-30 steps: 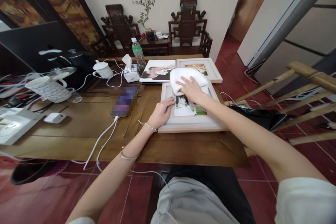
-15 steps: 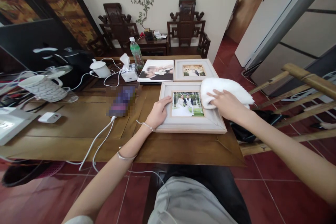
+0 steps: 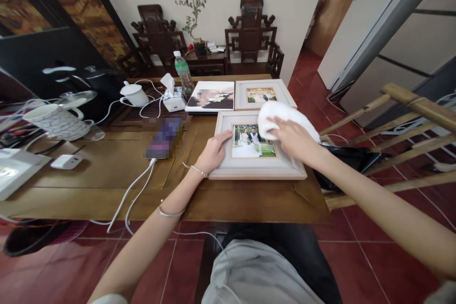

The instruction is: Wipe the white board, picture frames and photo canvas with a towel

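A light-framed wedding photo lies flat near the table's front edge. My left hand grips its left side, the fingers resting on the frame's border. In my right hand is a folded white cloth, pressed on the upper right part of the frame and covering the photo's top right corner. Behind it lie a second light frame and a white-covered picture or album, side by side.
On the wooden table stand a green bottle, a tissue box, a lidded cup, a phone with white cables, a mug and a charger. A bamboo chair stands at the right.
My right hand has moved left with the white cloth, from the frame's right border to its top edge and the photo's corner. My left hand stays on the frame.
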Available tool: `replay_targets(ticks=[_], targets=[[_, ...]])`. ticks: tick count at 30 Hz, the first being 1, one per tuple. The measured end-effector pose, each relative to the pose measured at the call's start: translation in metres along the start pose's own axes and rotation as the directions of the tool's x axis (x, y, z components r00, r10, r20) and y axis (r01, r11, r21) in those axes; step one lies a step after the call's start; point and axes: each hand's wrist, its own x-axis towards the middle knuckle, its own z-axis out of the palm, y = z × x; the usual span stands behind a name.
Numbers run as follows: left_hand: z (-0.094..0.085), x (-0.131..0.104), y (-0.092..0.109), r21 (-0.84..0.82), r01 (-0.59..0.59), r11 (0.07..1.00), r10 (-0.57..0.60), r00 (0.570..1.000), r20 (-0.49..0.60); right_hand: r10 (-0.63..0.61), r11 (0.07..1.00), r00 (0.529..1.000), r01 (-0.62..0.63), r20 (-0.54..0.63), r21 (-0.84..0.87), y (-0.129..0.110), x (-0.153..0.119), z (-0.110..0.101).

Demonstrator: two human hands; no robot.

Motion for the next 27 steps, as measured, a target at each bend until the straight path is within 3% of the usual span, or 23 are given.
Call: replay_targets(ticks=[3,6,9,13,17,20,23,27], targets=[[-0.001,0.000,0.000,-0.007,0.005,1.000,-0.005,1.000,0.000,0.035,0.997,0.994,-0.042,-0.101,-0.064,0.014,0.034,0.021],[0.000,0.000,0.000,-0.008,0.010,1.000,-0.010,1.000,-0.014,-0.005,0.991,0.999,-0.002,-0.052,-0.136,0.014,0.046,0.030],[0.002,-0.001,0.000,-0.004,0.007,1.000,-0.007,1.000,-0.028,-0.059,0.987,0.998,0.063,0.031,-0.151,0.003,0.034,0.026],[0.003,0.000,0.002,-0.006,0.013,1.000,-0.013,0.999,-0.039,-0.138,0.987,0.980,0.148,0.146,-0.060,-0.021,-0.006,0.002],[0.002,0.001,0.003,-0.018,0.023,1.000,-0.024,0.999,-0.039,-0.158,0.986,0.959,0.140,0.235,0.093,-0.046,-0.047,-0.030],[0.002,0.001,0.003,-0.010,0.032,0.999,-0.032,0.999,-0.032,-0.181,0.972,0.953,0.134,0.245,0.195,-0.061,-0.063,-0.043],[0.002,0.001,0.001,0.011,0.040,0.999,-0.040,0.999,-0.013,-0.162,0.969,0.967,0.119,0.195,0.218,-0.068,-0.058,-0.037],[0.004,0.002,-0.002,0.050,0.036,0.998,-0.037,0.999,0.018,-0.104,0.986,0.990,0.089,0.097,0.143,-0.053,-0.021,-0.005]])
